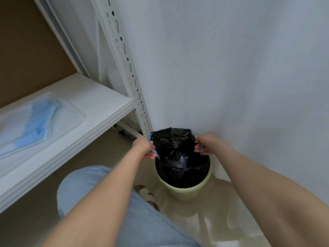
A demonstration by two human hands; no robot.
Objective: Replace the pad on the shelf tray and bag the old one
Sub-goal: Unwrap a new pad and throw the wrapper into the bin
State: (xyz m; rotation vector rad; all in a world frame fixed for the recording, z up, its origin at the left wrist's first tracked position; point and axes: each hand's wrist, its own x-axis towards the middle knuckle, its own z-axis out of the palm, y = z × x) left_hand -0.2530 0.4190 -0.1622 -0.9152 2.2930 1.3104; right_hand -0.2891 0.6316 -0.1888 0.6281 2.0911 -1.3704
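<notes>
A black rubbish bag [178, 150] with a blue drawstring stands in a pale green bin [185, 192] on the floor by the wall. My left hand [145, 147] grips the bag's left rim and blue drawstring. My right hand [204, 144] pinches the bag's right rim. The bag's top is pulled up above the bin. On the white shelf [99, 111] at the left lies a shallow white tray [78, 113] holding a white pad [16, 127] with a blue patch. The bag's contents are hidden.
A perforated white shelf upright [128, 68] rises just left of the bin. A white wall [231, 68] fills the right side. My knee in light blue trousers [85, 186] is below the shelf, and a foot [144, 190] stands beside the bin on the beige floor.
</notes>
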